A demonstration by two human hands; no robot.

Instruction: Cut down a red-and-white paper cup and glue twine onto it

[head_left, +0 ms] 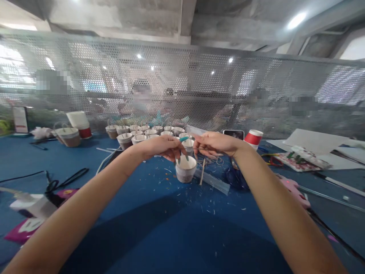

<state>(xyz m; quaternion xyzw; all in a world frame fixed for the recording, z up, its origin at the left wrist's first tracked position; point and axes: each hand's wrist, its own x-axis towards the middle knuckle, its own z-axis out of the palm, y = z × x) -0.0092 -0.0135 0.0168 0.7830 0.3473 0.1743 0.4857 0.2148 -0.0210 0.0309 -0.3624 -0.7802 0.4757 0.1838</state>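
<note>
My left hand (pixel 164 147) and my right hand (pixel 213 144) are raised close together over a small pale cup (pixel 186 174) that stands upright on the blue table (pixel 171 236). Both hands have thumb and fingers drawn together. The left thumb ends in a teal tip, probably a long nail. If the fingertips pinch anything, it is too small and blurred to name. A thin wooden stick (pixel 202 172) lies right of the cup, beside a clear plastic strip (pixel 215 182). Beneath my right hand there is a tangle of thin cord (pixel 214 161).
Behind my hands stand several small cups (pixel 124 140) with thin stems or loops. Red-and-white cups (pixel 253 138) are to the right. A pink glue gun (pixel 293 189) lies near my right forearm. White power adapter (pixel 34 205) and cables lie left. A perforated metal screen (pixel 182 83) closes the back.
</note>
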